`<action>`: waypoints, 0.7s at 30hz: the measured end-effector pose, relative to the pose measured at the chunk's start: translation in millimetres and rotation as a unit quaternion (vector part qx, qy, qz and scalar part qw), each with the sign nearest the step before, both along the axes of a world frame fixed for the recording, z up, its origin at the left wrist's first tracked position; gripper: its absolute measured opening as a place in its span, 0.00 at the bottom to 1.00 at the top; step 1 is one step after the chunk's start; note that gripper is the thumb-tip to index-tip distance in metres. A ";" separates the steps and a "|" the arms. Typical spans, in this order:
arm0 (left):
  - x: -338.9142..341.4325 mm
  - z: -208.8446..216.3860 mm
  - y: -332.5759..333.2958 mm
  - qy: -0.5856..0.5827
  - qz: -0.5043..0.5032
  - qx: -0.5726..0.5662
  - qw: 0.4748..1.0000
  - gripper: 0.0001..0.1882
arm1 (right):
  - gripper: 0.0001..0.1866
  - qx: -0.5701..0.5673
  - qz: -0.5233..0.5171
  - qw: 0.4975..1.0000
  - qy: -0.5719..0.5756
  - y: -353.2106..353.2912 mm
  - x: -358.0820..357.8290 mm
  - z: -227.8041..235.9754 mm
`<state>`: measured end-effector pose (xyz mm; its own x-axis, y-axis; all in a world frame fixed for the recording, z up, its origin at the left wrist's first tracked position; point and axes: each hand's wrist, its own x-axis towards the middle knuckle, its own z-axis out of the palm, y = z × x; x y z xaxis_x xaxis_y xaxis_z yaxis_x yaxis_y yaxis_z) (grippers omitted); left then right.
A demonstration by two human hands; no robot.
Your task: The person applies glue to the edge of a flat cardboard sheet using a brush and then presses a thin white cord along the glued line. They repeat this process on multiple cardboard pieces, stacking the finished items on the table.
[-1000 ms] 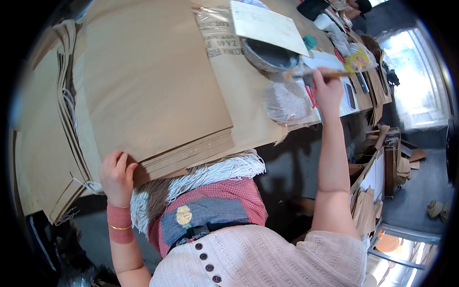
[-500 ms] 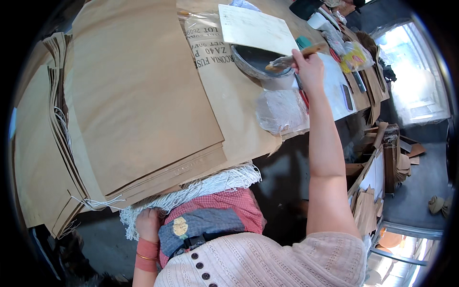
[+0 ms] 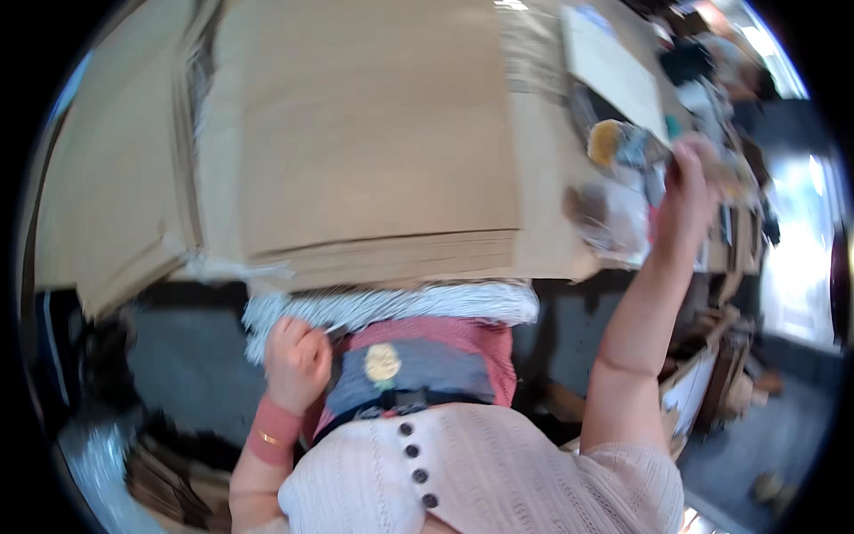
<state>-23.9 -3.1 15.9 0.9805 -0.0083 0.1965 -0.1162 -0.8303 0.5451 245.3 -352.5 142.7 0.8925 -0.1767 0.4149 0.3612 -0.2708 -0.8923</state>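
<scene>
My right hand [image 3: 689, 182] is closed around a brush [image 3: 632, 147] with plastic wrapped about its middle and a yellowish tip. The brush is held over the right part of the table, beside a dark basin [image 3: 583, 111] partly covered by a white board [image 3: 614, 71]. At the table's near edge, my left hand [image 3: 300, 356] is curled up next to a bundle of white strings [image 3: 400, 307]. Whether its fingers hold anything is hidden. Straight ahead lies a stack of brown paper sheets [image 3: 382, 133]. Motion blurs much of the view.
More brown paper sheets [image 3: 116, 169] lie to the left. A clear plastic bag [image 3: 614, 218] rests near the table's right front edge. Farther right are cluttered goods, and cardboard pieces [image 3: 712, 383] stand below the table level.
The view has turned, so the table sits straighter and farther right things shift. The brush has swung from over the basin to its near side. My left hand has drawn slightly off the strings.
</scene>
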 end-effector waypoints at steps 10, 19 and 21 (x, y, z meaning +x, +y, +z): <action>16.2 38.5 40.2 0.051 0.010 0.102 0.993 0.02 | 0.12 -0.248 0.413 0.870 -0.102 185.0 -86.0 -51.9; 62.1 13.0 31.3 -0.025 0.032 0.116 0.992 0.05 | 0.09 -0.280 0.404 0.870 -0.044 205.0 -86.7 -44.2; 62.6 11.4 31.8 -0.028 0.031 0.114 0.993 0.05 | 0.09 -0.233 0.415 0.878 -0.049 214.3 -91.9 -44.7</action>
